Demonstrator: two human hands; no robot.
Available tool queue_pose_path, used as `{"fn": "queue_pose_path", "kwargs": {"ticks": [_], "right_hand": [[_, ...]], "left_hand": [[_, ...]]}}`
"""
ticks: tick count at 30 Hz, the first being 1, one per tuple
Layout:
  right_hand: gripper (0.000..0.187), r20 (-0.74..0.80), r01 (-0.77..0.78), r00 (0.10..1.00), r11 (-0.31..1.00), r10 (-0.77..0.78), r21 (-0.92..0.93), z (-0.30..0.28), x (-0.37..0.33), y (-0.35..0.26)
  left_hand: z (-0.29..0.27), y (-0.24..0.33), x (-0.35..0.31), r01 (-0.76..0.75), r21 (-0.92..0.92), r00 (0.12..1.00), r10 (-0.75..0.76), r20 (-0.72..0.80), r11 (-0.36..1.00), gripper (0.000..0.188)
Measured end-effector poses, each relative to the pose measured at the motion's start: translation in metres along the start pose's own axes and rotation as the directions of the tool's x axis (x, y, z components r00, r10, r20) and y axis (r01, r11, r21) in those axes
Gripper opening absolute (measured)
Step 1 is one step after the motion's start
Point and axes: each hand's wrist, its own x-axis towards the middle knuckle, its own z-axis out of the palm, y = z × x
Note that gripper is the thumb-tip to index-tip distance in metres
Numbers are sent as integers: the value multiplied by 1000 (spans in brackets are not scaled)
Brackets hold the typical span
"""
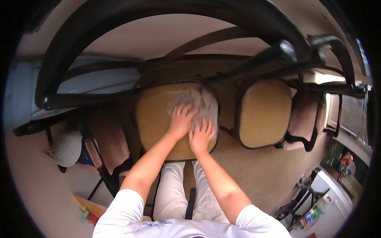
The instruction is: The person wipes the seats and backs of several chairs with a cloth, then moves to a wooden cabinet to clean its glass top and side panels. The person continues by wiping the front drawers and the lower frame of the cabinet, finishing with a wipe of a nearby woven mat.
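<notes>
A crumpled grey cloth (204,104) lies over the right part of a tan chair panel (154,119) with a black rim. My left hand (182,121) rests on the cloth's left side, its fingers spread and slightly bent. Lower on the same cloth, near the panel's right edge, my right hand (201,136) presses down with its fingers apart. Both hands touch the cloth from above; neither is wrapped round it. What lies under the palms is hidden.
Black curved chair frames (158,8) arch across the far side. A second tan chair panel (266,113) stands at the right, with a brownish-pink seat (303,113) beyond it. At the left are another pinkish seat (109,137) and a white cap (67,148).
</notes>
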Motion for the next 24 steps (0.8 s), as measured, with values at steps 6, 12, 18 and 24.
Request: {"fn": "queue_pose_path", "kwargs": {"ticks": [6,12,18,24], "right_hand": [[25,115,-355,935,881,336,312,-5,-103,75],[23,-111,-333,929,929,353,160,-107,-94,135],[44,-203,-320,929,947,309,-26,-161,-88,208],[58,53,-263,965,953,258,148,-121,-55,258]], "left_hand": [[31,83,-81,75,-135,905,-10,426,988,46],[46,169,-45,81,-159,960,-34,277,984,20],[72,233,3,-124,-141,982,142,125,982,36],[144,242,21,-8,-39,960,18,280,999,61]]}}
